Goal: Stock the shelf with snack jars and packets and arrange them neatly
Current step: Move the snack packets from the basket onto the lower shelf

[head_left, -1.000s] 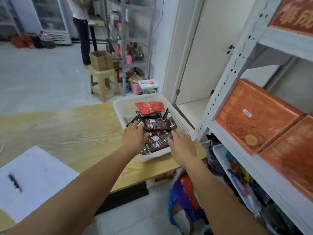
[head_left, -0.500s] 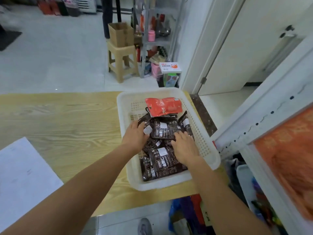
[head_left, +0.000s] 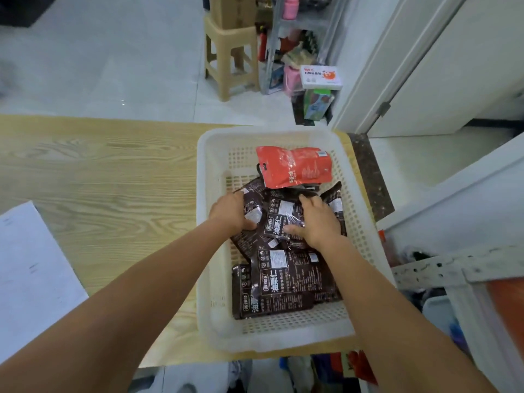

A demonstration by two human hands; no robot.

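A white sheet (head_left: 28, 265) with faint marks too small to read lies at the left on a wood-grain table (head_left: 99, 180). Beyond the table stands a beige stool (head_left: 229, 52) on the tiled floor.

The left hand (head_left: 229, 212) is inside a white mesh basket (head_left: 202, 251) on the table's right end. Its fingers curl over the left edge of a side packet (head_left: 253, 204), with the thumb tucked against it near a white label I cannot read.

The brown packets (head_left: 283, 285) fill the middle and near end of the basket in a loose overlapping pile. Each shows large white characters, 油栗仁, under a small oval badge and a white sticker, plus fine print that is too small to make out. A red packet (head_left: 295, 165) lies over them at the far end; its white characters are unclear.

The right hand (head_left: 320, 219) holds the top packet (head_left: 280, 219): the thumb presses its near edge and the fingers hook over its far edge, hiding part of the print. Both forearms cross the basket's near rim and cover some packets.

On the floor beyond sits a white box (head_left: 320, 76) with red lettering, blurred, on a green carton (head_left: 316, 104). A white door (head_left: 453, 66) stands behind. At the right a pale metal shelf (head_left: 425, 268) frame with punched holes sits close to the basket, with an orange box (head_left: 507, 302) on it at the picture's edge.
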